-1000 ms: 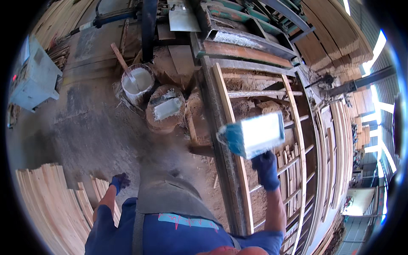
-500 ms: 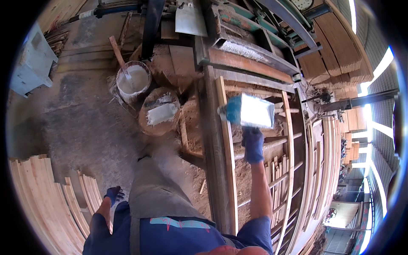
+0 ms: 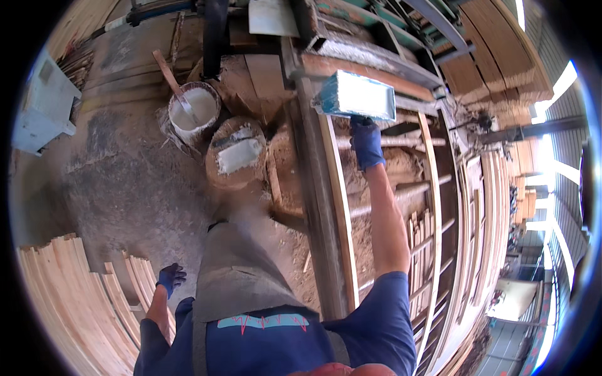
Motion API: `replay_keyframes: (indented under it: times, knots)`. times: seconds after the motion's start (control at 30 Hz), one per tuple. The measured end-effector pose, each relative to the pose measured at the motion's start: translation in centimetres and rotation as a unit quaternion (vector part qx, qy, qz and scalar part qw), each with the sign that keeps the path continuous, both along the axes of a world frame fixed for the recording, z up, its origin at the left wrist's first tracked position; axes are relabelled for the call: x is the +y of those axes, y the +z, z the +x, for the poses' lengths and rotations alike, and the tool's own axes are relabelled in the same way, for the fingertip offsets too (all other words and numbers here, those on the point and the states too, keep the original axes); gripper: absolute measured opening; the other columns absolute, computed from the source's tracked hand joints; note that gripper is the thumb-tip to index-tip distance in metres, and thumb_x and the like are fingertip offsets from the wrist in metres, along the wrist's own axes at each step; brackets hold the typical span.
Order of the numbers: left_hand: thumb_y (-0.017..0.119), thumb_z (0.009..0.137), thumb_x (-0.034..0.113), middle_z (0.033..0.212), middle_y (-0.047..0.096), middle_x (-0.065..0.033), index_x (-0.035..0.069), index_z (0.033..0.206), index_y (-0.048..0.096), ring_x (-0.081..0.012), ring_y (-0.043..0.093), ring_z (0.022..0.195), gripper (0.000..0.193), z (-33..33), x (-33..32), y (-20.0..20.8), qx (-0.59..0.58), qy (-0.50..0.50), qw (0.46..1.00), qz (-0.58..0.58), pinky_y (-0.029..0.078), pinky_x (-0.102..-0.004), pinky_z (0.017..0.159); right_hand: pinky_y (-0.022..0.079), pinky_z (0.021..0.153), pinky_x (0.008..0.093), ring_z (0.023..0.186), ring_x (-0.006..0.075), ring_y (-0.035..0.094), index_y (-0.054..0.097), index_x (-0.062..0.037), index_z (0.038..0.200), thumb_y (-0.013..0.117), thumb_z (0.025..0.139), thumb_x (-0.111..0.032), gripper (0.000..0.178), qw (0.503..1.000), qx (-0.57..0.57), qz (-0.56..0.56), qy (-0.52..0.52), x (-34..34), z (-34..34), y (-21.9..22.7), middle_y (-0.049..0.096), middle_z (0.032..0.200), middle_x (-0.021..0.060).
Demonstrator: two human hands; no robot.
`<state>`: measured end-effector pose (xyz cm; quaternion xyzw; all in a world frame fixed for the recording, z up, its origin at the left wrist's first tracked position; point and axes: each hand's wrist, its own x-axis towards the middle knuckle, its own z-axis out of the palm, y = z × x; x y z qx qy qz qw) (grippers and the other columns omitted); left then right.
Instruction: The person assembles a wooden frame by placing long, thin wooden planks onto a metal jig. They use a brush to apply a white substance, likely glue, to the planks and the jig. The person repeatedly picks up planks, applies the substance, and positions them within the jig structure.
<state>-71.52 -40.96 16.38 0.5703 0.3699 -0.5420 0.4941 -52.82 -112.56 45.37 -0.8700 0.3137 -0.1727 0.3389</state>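
The blue box (image 3: pixel 362 97) w/ a white face is gripped at its near side by the R hand (image 3: pixel 366 143) & held out over the far end of the metal rack (image 3: pixel 315 219) (contact can't be told), while the L hand (image 3: pixel 170 277) hangs empty, fingers loosely spread. A firm wrist & steady angle are prob. needed, w/ the wood strips (image 3: pixel 339 182) left unbumped. The strips are laid lengthwise on the rack; a bucket (image 3: pixel 199 140) & stump (image 3: pixel 235 180) are set on the dusty floor (image 3: pixel 119 175) to its L, w/ boards (image 3: pixel 59 282) stacked lower L.
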Motion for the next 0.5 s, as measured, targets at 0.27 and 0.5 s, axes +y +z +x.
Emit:
replay_keyframes:
  times: [0.27,0.5]
  knots:
    - [0.048,0.095,0.046,0.102,0.070,-0.0123,0.011,0.118,0.059,-0.0219,0.063,0.072,0.043,-13.0,-1.4,-1.7,-0.053,0.011,0.999,0.004,0.043,-0.0344,0.064,0.049,0.071,0.0498,0.092,0.0489,0.060,0.065,0.0028,0.098,0.053,0.093,-0.042,0.047,0.995,0.082,-0.008,0.062,4.8,-23.1,3.5,0.062,0.088,0.0327]
    - [0.055,0.096,0.035,0.093,0.070,-0.0148,0.000,0.111,0.060,-0.0238,0.067,0.073,0.039,-24.1,-0.8,-1.6,-0.209,-0.183,0.960,-0.028,0.052,-0.0371,0.062,0.049,0.071,0.0479,0.086,0.0460,0.064,0.065,0.0024,0.099,0.052,0.092,-0.042,0.046,0.989,0.148,0.001,0.027,11.3,-51.8,5.9,0.066,0.085,0.0289]
